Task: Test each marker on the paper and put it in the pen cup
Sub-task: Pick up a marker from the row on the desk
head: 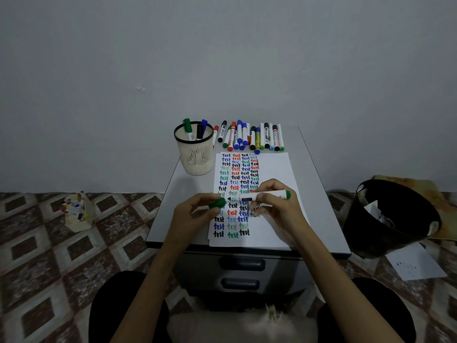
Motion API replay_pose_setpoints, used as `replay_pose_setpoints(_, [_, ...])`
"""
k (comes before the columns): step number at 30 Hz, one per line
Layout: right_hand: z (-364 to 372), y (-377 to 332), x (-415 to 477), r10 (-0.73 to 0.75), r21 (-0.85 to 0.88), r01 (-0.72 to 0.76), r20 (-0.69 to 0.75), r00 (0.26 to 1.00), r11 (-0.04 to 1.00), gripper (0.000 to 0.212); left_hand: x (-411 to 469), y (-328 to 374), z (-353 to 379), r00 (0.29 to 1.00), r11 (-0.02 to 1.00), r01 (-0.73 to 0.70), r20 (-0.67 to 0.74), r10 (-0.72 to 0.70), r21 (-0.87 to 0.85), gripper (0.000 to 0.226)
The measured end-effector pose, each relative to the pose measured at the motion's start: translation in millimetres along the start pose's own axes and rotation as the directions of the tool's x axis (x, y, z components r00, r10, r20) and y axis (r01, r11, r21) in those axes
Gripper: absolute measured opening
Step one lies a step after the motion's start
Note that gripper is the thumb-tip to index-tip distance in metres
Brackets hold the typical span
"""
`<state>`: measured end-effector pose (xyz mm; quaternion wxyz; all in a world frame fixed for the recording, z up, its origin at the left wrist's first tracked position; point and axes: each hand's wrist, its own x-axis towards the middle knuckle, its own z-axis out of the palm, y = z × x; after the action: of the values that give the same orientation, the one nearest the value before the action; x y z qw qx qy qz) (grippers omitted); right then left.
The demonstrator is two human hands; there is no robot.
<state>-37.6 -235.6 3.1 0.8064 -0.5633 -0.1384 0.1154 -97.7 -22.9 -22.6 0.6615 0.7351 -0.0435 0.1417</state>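
My right hand [277,209] grips a white marker with a green end [264,195], held level above the paper [277,169], its bare tip pointing left. My left hand [195,214] pinches the green cap [217,203] just left of that tip, a small gap between them. The paper carries several columns of the word "test" in many colours. A beige mesh pen cup [196,154] with a black rim stands at the far left of the table, holding three markers. A row of several markers [249,137] lies along the table's far edge.
The small grey table [319,194] has two drawers [242,273] below its front edge. A black waste bin [390,219] stands on the floor at the right, with a sheet of paper [415,266] beside it. A pale bag of markers [78,211] sits on the patterned floor at the left.
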Motion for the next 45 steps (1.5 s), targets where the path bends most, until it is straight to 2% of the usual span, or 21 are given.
replay_pose_setpoints(6, [-4,1,-4,-0.012,0.008,0.013,-0.040,0.999,1.000,0.014,0,7,9,0.998,0.996,0.038,0.044,-0.035,-0.080,0.025])
replay_pose_setpoints(13, [-1,-3,-11,0.036,-0.047,-0.036,0.010,0.999,0.998,0.008,4,21,21,0.996,0.991,0.059,0.077,-0.050,-0.122,0.028])
replay_pose_setpoints(16, [-4,-11,-13,0.034,-0.198,-0.026,0.040,0.999,0.980,0.011,5,23,20,0.997,0.990,0.072,0.049,-0.066,-0.124,0.027])
replay_pose_setpoints(19, [-8,-13,-14,0.025,-0.452,0.035,0.126,0.992,0.891,0.016,4,24,20,0.995,0.991,0.087,0.054,-0.082,-0.098,0.025])
replay_pose_setpoints(21, [-7,-13,-14,0.006,-0.534,0.069,0.137,0.991,0.843,0.015,4,25,21,0.996,0.994,0.076,0.044,-0.072,-0.075,0.024])
replay_pose_setpoints(26, [0,-17,-14,-0.033,-0.453,0.077,0.105,0.994,0.888,0.012,7,33,23,0.999,0.999,-0.043,-0.004,0.043,0.027,0.025])
replay_pose_setpoints(29, [5,-14,-14,-0.007,-0.410,0.037,0.075,0.997,0.911,0.010,9,37,16,0.995,0.992,-0.101,0.018,0.100,0.076,0.026])
replay_pose_setpoints(33, [13,-19,-10,0.027,-0.445,0.041,0.143,0.989,0.895,0.009,11,39,4,0.991,0.980,-0.135,0.028,0.133,0.149,0.027])
replay_pose_setpoints(35, [17,-26,0,0.005,-0.574,0.104,0.185,0.983,0.812,0.012,14,39,-1,0.991,0.979,-0.134,0.011,0.134,0.156,0.026])
replay_pose_setpoints(36, [18,-28,6,-0.009,-0.680,0.155,0.212,0.977,0.717,0.015,15,38,-3,0.991,0.977,-0.136,0.012,0.136,0.166,0.025])
replay_pose_setpoints(38, [24,-29,18,-0.011,-0.855,0.250,0.275,0.961,0.454,0.020,16,35,-4,0.990,0.970,-0.139,0.010,0.140,0.199,0.025])
replay_pose_setpoints(41, [37,-28,34,0.032,-0.919,0.326,0.341,0.939,0.223,0.023,19,27,-3,0.990,0.965,-0.126,-0.036,0.138,0.232,0.031])
replay_pose_setpoints(43, [40,-26,49,0.047,-0.932,0.361,0.363,0.931,0.037,0.021,19,16,-3,0.993,0.936,-0.079,-0.057,0.105,0.342,0.044])
replay_pose_setpoints(44, [41,-26,58,0.036,-0.933,0.358,0.357,0.933,-0.020,0.019,19,8,-4,0.996,0.902,-0.031,-0.059,0.062,0.431,0.049])
replay_pose_setpoints(45, [41,-25,67,0.006,-0.942,0.335,0.335,0.942,-0.015,0.017,18,0,-6,0.999,0.840,0.013,-0.049,0.016,0.543,0.055])
